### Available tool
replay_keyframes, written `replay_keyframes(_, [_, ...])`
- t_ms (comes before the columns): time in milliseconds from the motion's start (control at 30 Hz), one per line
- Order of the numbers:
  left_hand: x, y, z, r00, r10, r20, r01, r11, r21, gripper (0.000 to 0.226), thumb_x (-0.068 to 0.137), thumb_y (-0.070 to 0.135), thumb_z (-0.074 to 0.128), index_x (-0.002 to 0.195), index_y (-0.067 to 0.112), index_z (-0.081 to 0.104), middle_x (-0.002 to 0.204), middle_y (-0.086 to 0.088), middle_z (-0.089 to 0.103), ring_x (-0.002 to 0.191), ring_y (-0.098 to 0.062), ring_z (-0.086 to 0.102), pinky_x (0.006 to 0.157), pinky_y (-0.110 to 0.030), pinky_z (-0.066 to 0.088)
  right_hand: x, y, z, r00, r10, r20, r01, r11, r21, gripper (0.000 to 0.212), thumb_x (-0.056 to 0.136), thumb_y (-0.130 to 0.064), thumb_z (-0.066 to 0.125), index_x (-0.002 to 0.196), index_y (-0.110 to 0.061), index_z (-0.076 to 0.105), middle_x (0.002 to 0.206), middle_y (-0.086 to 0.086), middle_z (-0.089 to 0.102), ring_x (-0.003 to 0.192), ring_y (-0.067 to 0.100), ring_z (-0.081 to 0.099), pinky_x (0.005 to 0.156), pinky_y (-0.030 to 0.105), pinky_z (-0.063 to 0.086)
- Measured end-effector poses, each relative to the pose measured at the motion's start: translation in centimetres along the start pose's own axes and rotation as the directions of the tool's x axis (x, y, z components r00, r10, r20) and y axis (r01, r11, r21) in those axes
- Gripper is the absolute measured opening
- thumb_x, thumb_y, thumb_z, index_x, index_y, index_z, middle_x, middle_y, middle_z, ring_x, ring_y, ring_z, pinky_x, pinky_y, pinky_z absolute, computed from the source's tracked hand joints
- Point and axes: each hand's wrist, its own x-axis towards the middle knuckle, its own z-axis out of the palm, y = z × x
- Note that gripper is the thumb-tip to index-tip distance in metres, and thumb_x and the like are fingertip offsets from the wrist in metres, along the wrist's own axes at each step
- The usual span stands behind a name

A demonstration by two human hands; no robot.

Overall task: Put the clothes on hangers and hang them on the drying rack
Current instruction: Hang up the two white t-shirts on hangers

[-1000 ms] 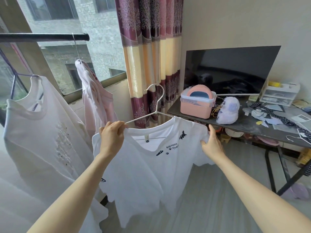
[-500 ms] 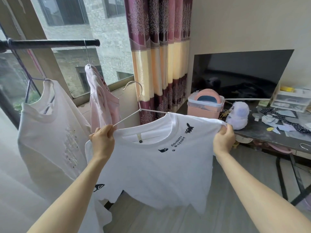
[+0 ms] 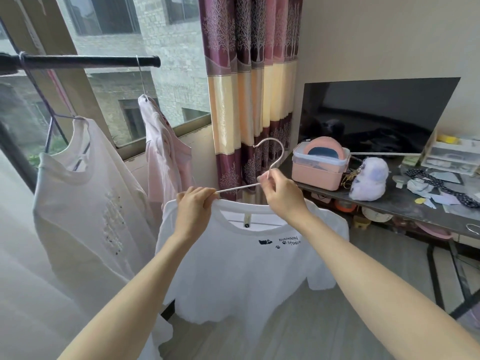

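Note:
A white T-shirt (image 3: pixel 241 276) with small dark prints sits on a white wire hanger (image 3: pixel 271 154) in front of me. My left hand (image 3: pixel 193 206) grips the shirt's left shoulder together with the hanger's arm. My right hand (image 3: pixel 281 194) pinches the hanger at the base of its hook, above the collar. The hook points up and left. The black rack bar (image 3: pixel 85 61) runs across the upper left, well above the hanger. On it hang a white T-shirt (image 3: pixel 88 209) and a pink garment (image 3: pixel 163 157).
A patterned curtain (image 3: pixel 249 94) hangs behind the hanger. To the right, a dark table (image 3: pixel 405 203) carries a pink box (image 3: pixel 318 165), a pale plush toy (image 3: pixel 368 178), a dark screen (image 3: pixel 376 115) and scattered small items. Wood floor lies below.
My right hand let go of the shirt's right shoulder and moved up to the hanger's hook base. The shirt now hangs level, closer to me.

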Motion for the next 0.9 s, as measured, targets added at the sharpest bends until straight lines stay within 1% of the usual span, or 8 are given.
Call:
replay_keyframes(133, [-1.0, -0.5, -1.0, 0.996, -0.082, -0.034, 0.081, 0.996, -0.02, 0.044, 0.08, 0.052, 0.051, 0.109, 0.021, 0.064, 0.107, 0.001, 0.065, 0.106, -0.026, 0.052, 0.092, -0.035, 0.029, 0.3, 0.5, 0.7, 0.979, 0.02, -0.204, -0.017, 1.0, 0.016, 0.026, 0.098, -0.022, 0.039, 0.088, -0.006, 0.056, 0.079, 0.009, 0.066, 0.079, 0.035, 0.06, 0.061, 0.033, 0.036])
replay_keyframes(267, [-3.0, -3.7, -1.8, 0.936, -0.305, 0.175, 0.33, 0.935, -0.134, 0.084, 0.078, 0.046, 0.068, 0.145, 0.026, 0.02, 0.147, 0.003, 0.035, 0.133, -0.023, 0.035, 0.112, -0.048, 0.023, 0.4, 1.1, -0.1, 0.956, 0.055, -0.289, -0.059, 0.998, -0.006, 0.03, 0.099, -0.021, 0.037, 0.087, -0.002, 0.056, 0.068, 0.009, 0.055, 0.069, 0.032, 0.052, 0.059, 0.034, 0.032])
replay_keyframes(367, [-3.8, -4.0, -2.1, 0.915, -0.353, 0.197, 0.385, 0.91, -0.156, 0.053, 0.095, 0.021, 0.051, 0.141, 0.025, 0.026, 0.136, -0.008, 0.049, 0.121, -0.036, 0.048, 0.103, -0.046, 0.035, 0.4, 2.1, -0.8, 0.933, 0.084, -0.349, -0.088, 0.996, 0.004, 0.027, 0.099, -0.018, 0.037, 0.08, -0.004, 0.051, 0.061, -0.001, 0.047, 0.063, 0.026, 0.044, 0.059, 0.031, 0.026])
replay_keyframes(467, [-3.0, -3.5, -3.0, 0.989, -0.141, 0.046, 0.144, 0.987, -0.07, 0.023, 0.096, 0.027, 0.036, 0.117, 0.028, 0.045, 0.097, -0.013, 0.068, 0.085, -0.037, 0.062, 0.075, -0.039, 0.046, 0.2, 3.4, -1.3, 0.932, 0.078, -0.354, -0.083, 0.997, 0.0, 0.024, 0.097, -0.015, 0.04, 0.074, -0.012, 0.04, 0.054, -0.008, 0.036, 0.06, 0.029, 0.041, 0.059, 0.034, 0.025])
replay_keyframes(600, [-1.5, -3.7, -3.9, 0.978, -0.205, 0.048, 0.21, 0.97, -0.126, 0.031, 0.088, 0.036, 0.039, 0.081, 0.01, 0.054, 0.065, 0.002, 0.049, 0.064, -0.023, 0.046, 0.065, -0.036, 0.038, -0.2, 4.3, -1.8, 0.947, 0.075, -0.312, -0.072, 0.997, 0.023, 0.025, 0.097, -0.016, 0.04, 0.075, -0.008, 0.047, 0.054, -0.01, 0.038, 0.063, 0.033, 0.045, 0.061, 0.035, 0.029])
replay_keyframes(667, [-1.2, -4.7, -4.2, 0.924, -0.337, 0.18, 0.374, 0.896, -0.239, 0.033, 0.083, 0.039, 0.051, 0.073, 0.009, 0.058, 0.077, 0.006, 0.048, 0.073, -0.015, 0.047, 0.075, -0.035, 0.038, -0.5, 3.8, -1.8, 0.948, 0.058, -0.312, -0.04, 0.997, 0.061, 0.026, 0.097, -0.015, 0.04, 0.08, -0.001, 0.053, 0.055, -0.011, 0.039, 0.063, 0.029, 0.045, 0.062, 0.035, 0.031])
replay_keyframes(767, [-1.5, -6.1, -4.1, 0.849, -0.469, 0.244, 0.503, 0.858, -0.103, 0.037, 0.071, 0.043, 0.048, 0.095, 0.023, 0.069, 0.112, 0.0, 0.053, 0.104, -0.02, 0.055, 0.098, -0.039, 0.04, -0.8, 2.9, -1.6, 0.953, 0.034, -0.301, -0.008, 0.996, 0.089, 0.025, 0.097, -0.014, 0.041, 0.081, -0.001, 0.055, 0.057, -0.013, 0.041, 0.062, 0.024, 0.043, 0.061, 0.034, 0.034])
replay_keyframes(900, [-2.2, -4.3, -3.8, 0.932, -0.299, 0.207, 0.338, 0.921, -0.192, 0.041, 0.087, 0.045, 0.045, 0.113, 0.02, 0.063, 0.115, 0.003, 0.055, 0.111, -0.017, 0.053, 0.099, -0.036, 0.039, -0.9, 1.9, -1.3, 0.974, 0.024, -0.226, -0.005, 0.997, 0.083, 0.024, 0.096, -0.015, 0.043, 0.085, -0.003, 0.06, 0.061, -0.018, 0.045, 0.067, 0.019, 0.048, 0.064, 0.03, 0.036])
